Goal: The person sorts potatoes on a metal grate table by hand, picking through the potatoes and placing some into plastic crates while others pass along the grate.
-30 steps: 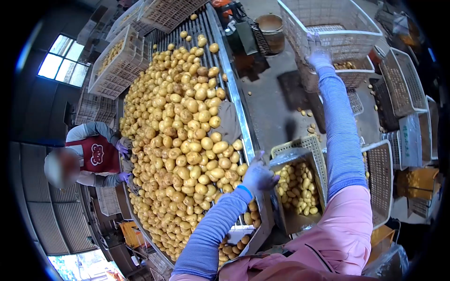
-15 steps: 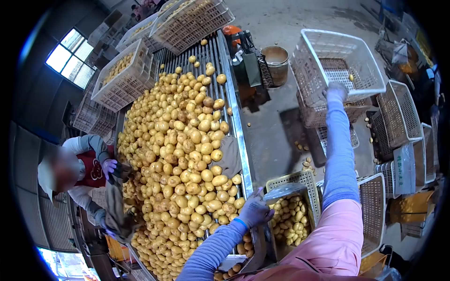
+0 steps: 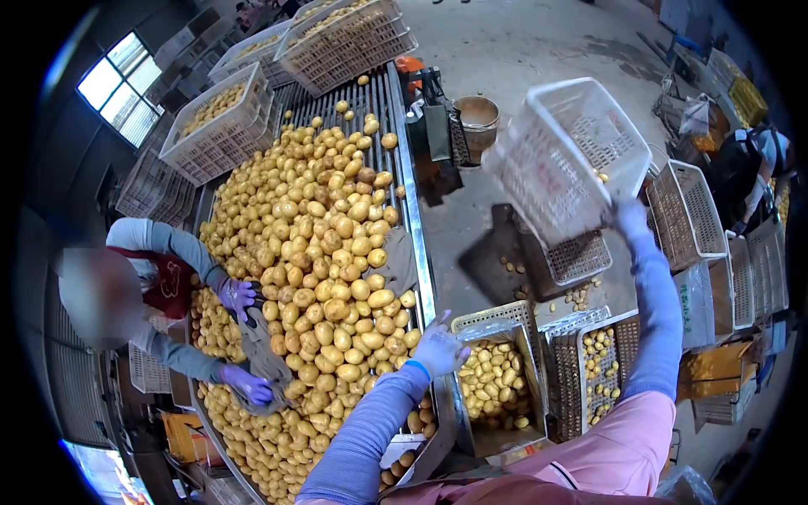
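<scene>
Yellow potatoes (image 3: 320, 244), a white lattice crate (image 3: 566, 151), blue ribbed sleeves (image 3: 366, 438), pink apron (image 3: 606, 454).

White crate (image 3: 566, 151) now lifted, tilted

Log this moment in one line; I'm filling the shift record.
right hand: lifts tilted white crate | left hand: on table rail | potatoes: heaped

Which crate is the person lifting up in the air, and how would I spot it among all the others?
Start at the long metal table heaped with potatoes, then look right across the concrete floor. Above the crates standing there, the right hand grips a white crate by its rim. Unlike its neighbours, it is off the floor, tipped on its side and almost bare inside.
</scene>
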Motion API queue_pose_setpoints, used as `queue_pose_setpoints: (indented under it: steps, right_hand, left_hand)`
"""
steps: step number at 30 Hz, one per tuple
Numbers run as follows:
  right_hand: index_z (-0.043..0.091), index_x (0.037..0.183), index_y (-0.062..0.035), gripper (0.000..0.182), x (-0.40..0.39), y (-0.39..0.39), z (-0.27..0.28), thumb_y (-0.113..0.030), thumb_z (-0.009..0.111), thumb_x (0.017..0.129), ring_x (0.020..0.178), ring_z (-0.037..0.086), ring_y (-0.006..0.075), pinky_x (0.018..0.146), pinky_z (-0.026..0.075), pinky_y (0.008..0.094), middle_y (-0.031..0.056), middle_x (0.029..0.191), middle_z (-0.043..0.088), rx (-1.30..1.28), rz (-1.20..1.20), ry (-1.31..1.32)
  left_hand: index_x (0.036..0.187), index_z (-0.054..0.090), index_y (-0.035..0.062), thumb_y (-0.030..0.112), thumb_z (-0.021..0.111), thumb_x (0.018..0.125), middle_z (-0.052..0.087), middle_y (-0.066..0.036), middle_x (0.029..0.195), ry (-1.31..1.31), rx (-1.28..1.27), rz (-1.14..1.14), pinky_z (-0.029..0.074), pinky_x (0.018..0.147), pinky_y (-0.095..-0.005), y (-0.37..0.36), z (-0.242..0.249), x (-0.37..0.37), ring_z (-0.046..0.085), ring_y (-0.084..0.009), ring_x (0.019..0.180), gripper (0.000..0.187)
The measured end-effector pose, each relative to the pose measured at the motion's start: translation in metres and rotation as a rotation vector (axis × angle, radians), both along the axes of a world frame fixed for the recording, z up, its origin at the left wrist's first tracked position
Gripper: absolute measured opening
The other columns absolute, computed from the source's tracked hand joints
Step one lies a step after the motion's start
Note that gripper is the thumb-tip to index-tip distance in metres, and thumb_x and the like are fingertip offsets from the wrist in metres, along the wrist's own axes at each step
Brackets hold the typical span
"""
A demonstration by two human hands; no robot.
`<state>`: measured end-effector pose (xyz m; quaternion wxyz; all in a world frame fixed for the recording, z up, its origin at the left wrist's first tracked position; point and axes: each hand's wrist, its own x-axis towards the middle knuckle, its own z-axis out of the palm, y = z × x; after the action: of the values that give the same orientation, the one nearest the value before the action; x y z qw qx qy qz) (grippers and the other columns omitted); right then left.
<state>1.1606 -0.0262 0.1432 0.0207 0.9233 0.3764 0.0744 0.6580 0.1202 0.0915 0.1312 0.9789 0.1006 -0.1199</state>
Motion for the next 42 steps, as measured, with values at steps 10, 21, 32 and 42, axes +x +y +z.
queue_pose_setpoints:
  steps: [10,21,32,42]
  right_hand:
    - [0.071,0.083,-0.0221,0.013,-0.063,-0.197,-0.121,-0.013,0.063,0.081,0.090,0.068,0.0288,0.105,0.045,0.0379,0.0104,0.085,0.069,-0.233,0.191,-0.043]
    - [0.070,0.086,-0.0188,0.013,-0.089,-0.248,-0.144,-0.009,0.061,0.085,0.089,0.067,0.0294,0.086,0.052,0.0409,0.0113,0.088,0.065,-0.167,0.028,-0.117]
    - [0.076,0.101,-0.0160,0.022,-0.095,-0.205,-0.199,-0.024,0.063,0.086,0.102,0.069,0.0355,0.090,0.054,0.0434,0.0182,0.107,0.071,-0.127,-0.661,0.231]
    - [0.064,0.125,-0.0042,0.046,-0.154,-0.043,-0.265,-0.033,0.060,0.090,0.115,0.065,0.0375,0.095,0.052,0.0450,0.0234,0.122,0.067,-0.295,-0.407,0.539]
  left_hand:
    - [0.087,0.076,0.0184,0.039,0.046,0.097,0.069,-0.010,0.073,-0.051,0.074,-0.016,0.016,0.125,-0.0439,-0.003,-0.011,-0.005,0.066,-0.0270,0.088,0.038]
    - [0.078,0.076,0.0114,0.040,0.046,0.096,0.069,-0.009,0.071,-0.143,0.111,-0.017,0.016,0.125,-0.0423,-0.001,-0.023,-0.007,0.066,-0.0251,0.085,0.045]
    - [0.076,0.075,0.0080,0.042,0.040,0.099,0.071,-0.010,0.078,0.012,0.025,-0.002,0.012,0.126,-0.0418,0.004,-0.009,-0.005,0.065,-0.0239,0.097,0.054]
    - [0.088,0.074,0.0082,0.044,0.043,0.098,0.072,-0.011,0.086,0.035,-0.022,-0.004,0.017,0.125,-0.0427,0.002,-0.006,-0.004,0.065,-0.0259,0.100,0.049]
